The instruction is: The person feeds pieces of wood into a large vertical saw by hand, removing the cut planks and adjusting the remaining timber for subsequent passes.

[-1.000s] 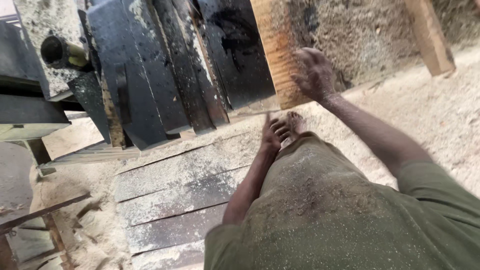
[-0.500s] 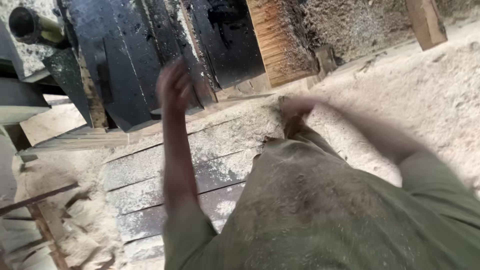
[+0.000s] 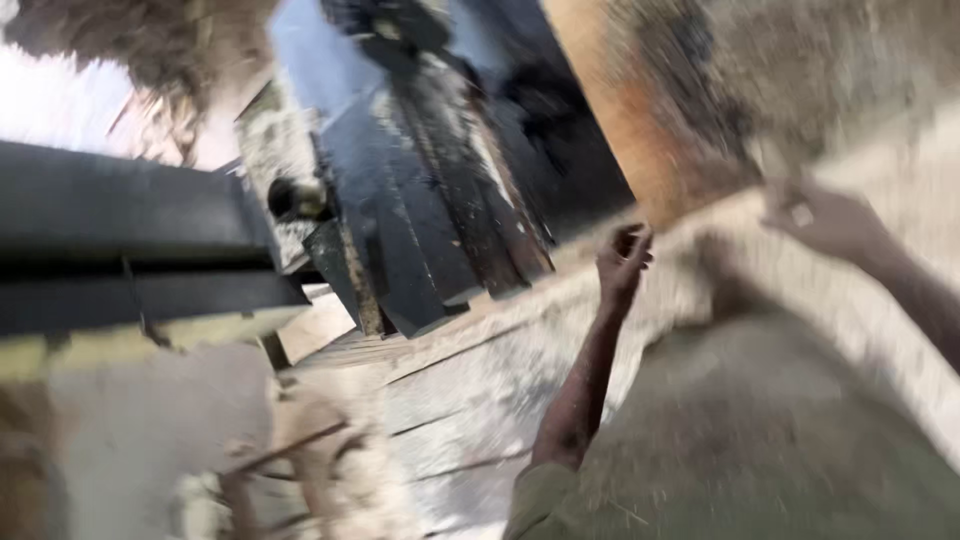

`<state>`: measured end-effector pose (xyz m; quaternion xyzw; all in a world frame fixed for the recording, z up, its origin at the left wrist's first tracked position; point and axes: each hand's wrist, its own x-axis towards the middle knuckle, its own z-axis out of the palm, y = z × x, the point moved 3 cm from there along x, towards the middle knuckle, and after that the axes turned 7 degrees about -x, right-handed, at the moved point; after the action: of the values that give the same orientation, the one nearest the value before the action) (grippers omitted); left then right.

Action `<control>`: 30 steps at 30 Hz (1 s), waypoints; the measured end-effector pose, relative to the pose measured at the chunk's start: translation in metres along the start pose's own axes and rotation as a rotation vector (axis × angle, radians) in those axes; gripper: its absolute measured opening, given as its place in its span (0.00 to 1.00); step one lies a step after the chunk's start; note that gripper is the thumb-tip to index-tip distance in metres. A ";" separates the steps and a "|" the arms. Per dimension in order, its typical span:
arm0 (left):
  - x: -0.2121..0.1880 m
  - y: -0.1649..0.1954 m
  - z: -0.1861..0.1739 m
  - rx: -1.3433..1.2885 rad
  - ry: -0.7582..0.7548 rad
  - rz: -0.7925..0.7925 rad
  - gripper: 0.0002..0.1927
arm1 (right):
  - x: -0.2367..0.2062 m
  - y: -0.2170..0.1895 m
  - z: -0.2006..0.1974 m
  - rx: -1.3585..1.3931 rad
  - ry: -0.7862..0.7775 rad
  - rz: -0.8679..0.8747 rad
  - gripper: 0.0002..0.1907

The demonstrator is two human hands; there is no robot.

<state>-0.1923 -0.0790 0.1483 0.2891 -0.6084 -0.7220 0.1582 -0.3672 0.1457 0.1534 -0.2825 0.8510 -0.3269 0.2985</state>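
just beyond the left hand [image 3: 622,258] fingers, dark metal plates [image 3: 440,220]

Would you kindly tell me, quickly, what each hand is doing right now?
Left hand: raised, fingers curled, holding nothing visible.
Right hand: blurred; its grip cannot be told.

head: 1 view | looks down, tilted | near hands | blurred
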 end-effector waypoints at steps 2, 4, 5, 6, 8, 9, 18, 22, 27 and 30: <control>-0.015 -0.012 -0.002 0.054 -0.045 -0.014 0.21 | 0.009 0.013 0.016 0.057 0.004 0.153 0.30; -0.020 -0.036 -0.006 0.022 0.034 -0.268 0.25 | 0.037 0.006 0.014 0.041 0.226 -0.148 0.22; -0.020 -0.040 -0.005 0.025 0.035 -0.313 0.26 | 0.054 0.005 0.008 -0.085 0.307 -0.187 0.20; -0.017 -0.043 -0.005 0.029 0.045 -0.386 0.28 | 0.073 0.002 0.002 -0.203 0.362 -0.215 0.19; -0.010 -0.045 -0.002 -0.017 0.018 -0.400 0.30 | 0.115 -0.013 -0.009 -0.202 0.474 -0.489 0.25; -0.004 -0.047 0.001 -0.045 0.001 -0.378 0.32 | 0.140 -0.016 -0.019 -0.202 0.515 -0.522 0.22; 0.054 -0.055 0.009 0.067 -0.007 -0.539 0.47 | 0.264 -0.028 -0.060 -0.887 0.326 -0.734 0.35; 0.063 -0.060 0.012 -0.005 -0.080 -0.585 0.52 | 0.286 -0.012 -0.143 -1.037 0.468 -0.364 0.38; 0.069 -0.082 0.026 -0.173 0.007 -0.629 0.53 | 0.290 -0.027 -0.112 -0.418 0.333 -0.350 0.37; 0.082 -0.089 0.039 -0.411 0.100 -0.597 0.53 | 0.275 -0.048 -0.046 -0.139 0.213 -0.320 0.36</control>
<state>-0.2691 -0.0768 0.0476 0.4512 -0.3310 -0.8284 0.0249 -0.5672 -0.0530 0.1272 -0.3980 0.8426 -0.3386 0.1305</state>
